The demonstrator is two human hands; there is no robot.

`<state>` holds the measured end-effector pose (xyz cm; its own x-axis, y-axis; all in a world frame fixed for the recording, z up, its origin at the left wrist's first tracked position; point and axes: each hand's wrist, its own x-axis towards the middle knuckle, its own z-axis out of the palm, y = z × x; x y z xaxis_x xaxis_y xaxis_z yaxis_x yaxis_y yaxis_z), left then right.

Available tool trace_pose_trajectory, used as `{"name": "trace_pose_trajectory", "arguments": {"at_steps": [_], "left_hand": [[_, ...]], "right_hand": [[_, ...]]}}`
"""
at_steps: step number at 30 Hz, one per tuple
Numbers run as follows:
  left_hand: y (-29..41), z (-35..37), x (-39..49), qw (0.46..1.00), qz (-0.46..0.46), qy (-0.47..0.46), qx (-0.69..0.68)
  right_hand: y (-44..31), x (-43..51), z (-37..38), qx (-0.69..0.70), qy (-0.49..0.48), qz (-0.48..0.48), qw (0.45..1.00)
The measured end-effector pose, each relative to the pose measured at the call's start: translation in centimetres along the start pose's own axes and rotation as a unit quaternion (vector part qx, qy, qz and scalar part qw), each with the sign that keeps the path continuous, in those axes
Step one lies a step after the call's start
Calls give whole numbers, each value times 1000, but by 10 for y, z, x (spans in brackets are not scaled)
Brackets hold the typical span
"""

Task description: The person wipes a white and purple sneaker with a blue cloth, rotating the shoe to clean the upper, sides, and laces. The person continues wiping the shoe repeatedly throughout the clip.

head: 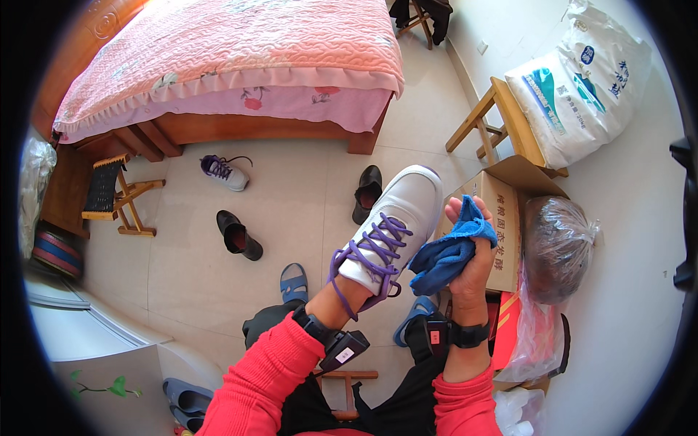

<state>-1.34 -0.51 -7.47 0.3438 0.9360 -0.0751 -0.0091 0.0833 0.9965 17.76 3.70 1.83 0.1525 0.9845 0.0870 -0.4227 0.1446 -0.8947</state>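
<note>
A white sneaker (pixel 411 191) with loose purple laces (pixel 376 245) is held up before me, toe pointing away. My left hand (pixel 344 294) is pushed into its opening; the fingers are hidden inside and only the wrist area shows. Beside the sneaker's right side, my right hand (pixel 475 267) holds a crumpled blue cloth (pixel 447 256), thumb across it and fingertips showing behind. Whether the cloth touches the shoe I cannot tell. Another white sneaker with purple laces (pixel 232 175) lies on the floor, further off to the left.
Two black shoes (pixel 240 240) (pixel 368 193) stand apart on the tiled floor. A folding stool (pixel 117 193) is at left, a bed (pixel 240 60) ahead. At right are a cardboard box (pixel 499 218), a tied plastic bag (pixel 559 250) and a wooden stool (pixel 504 117) bearing a large white sack (pixel 578 92).
</note>
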Motion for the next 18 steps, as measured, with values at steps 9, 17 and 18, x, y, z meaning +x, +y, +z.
{"name": "trace_pose_trajectory", "arguments": {"at_steps": [9, 17, 18], "left_hand": [[56, -7, 0, 965, 110, 26, 236], [77, -4, -6, 915, 188, 70, 351], [77, -3, -3, 915, 208, 84, 335]], "right_hand": [[3, -2, 2, -23, -79, 22, 996], [-2, -9, 20, -84, -146, 54, 984], [-3, -10, 21, -99, -150, 65, 982]]}}
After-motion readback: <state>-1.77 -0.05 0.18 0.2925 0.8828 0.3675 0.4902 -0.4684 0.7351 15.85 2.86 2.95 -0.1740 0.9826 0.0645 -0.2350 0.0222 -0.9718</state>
